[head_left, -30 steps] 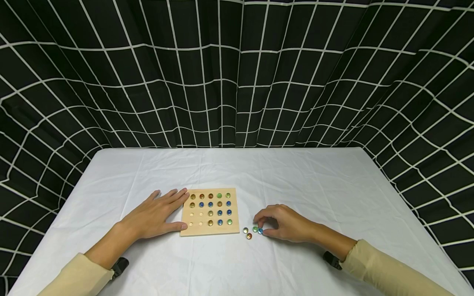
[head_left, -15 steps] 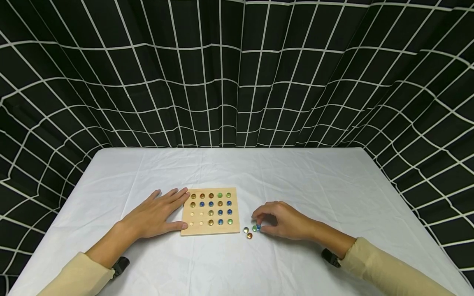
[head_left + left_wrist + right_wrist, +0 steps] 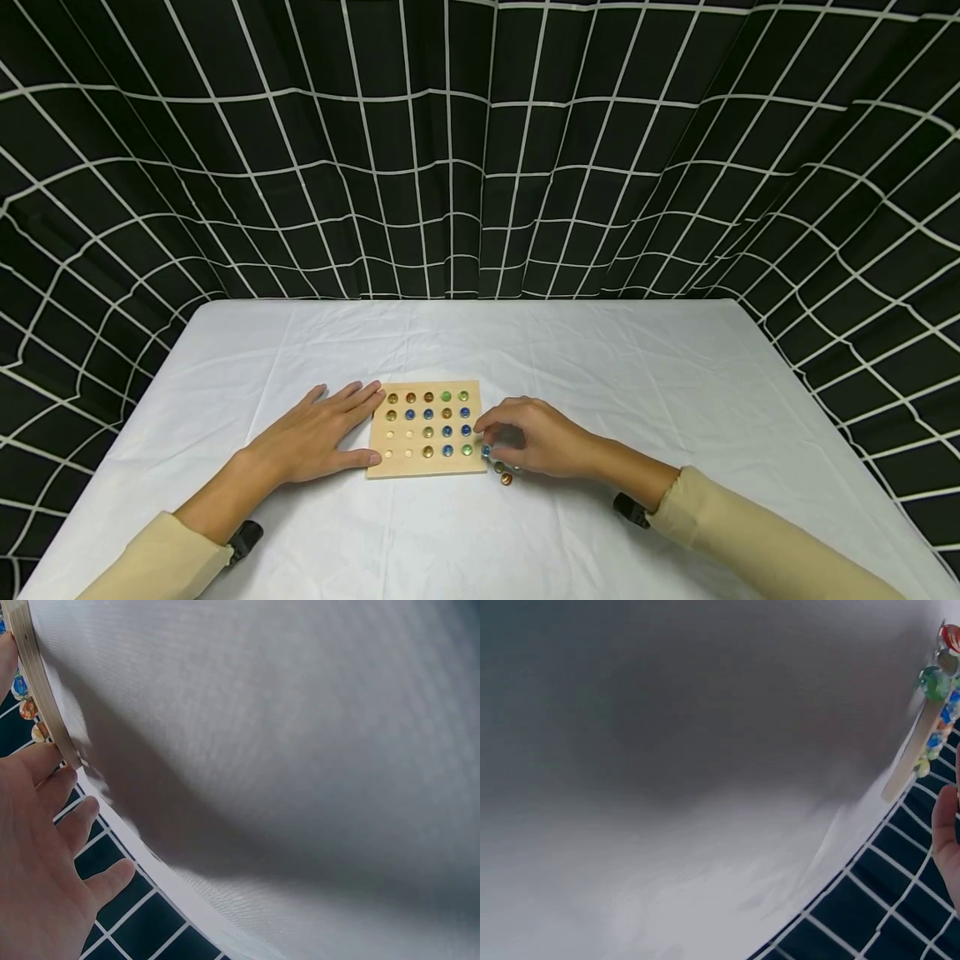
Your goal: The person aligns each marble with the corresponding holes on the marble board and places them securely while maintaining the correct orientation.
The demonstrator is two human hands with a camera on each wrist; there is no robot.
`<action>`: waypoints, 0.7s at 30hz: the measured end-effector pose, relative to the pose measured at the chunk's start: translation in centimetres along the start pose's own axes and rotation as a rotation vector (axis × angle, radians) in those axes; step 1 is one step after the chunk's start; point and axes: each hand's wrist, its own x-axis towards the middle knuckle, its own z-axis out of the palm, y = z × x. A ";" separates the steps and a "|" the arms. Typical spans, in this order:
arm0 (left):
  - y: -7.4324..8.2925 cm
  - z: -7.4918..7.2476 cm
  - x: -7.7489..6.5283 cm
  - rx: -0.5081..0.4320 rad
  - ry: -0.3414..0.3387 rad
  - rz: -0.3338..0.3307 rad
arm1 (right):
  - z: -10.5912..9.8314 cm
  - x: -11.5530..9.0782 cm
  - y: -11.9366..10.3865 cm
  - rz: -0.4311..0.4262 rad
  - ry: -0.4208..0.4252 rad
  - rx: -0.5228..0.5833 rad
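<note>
A square wooden board [image 3: 475, 463] lies on the table, with rows of coloured glass marbles in its hollows. Several hollows at its lower left hold no marble. My left hand [image 3: 318, 435] rests with fingers spread along the board's left edge, fingertips and thumb on the wood. Between thumb and fingers, my right hand [image 3: 542, 440] pinches a blue marble [image 3: 486, 451] at the board's right edge. Below that hand lie an amber marble [image 3: 506, 479] and a yellowish marble [image 3: 498, 467]. A green marble [image 3: 933, 682] shows in the right wrist view; in the head view the hand mostly hides it.
White cloth covers the table [image 3: 600, 358]. A black curtain [image 3: 480, 167] with white grid lines surrounds its back and sides. Dark wrist cameras sit under both sleeves.
My right hand has lifted the blue marble from beside the green one and carried it left to the board's right edge. The left hand and board stay in place.
</note>
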 end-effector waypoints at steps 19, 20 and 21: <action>0.0 0.0 0.0 -0.003 0.003 0.001 | 2.5 4.8 -2.1 -0.079 0.002 -0.014; 0.0 0.0 0.0 -0.005 0.002 0.002 | 2.6 5.0 -2.2 -0.087 0.000 -0.013; 0.0 0.0 0.0 -0.006 0.003 0.004 | 2.8 5.2 -2.3 -0.089 -0.002 -0.014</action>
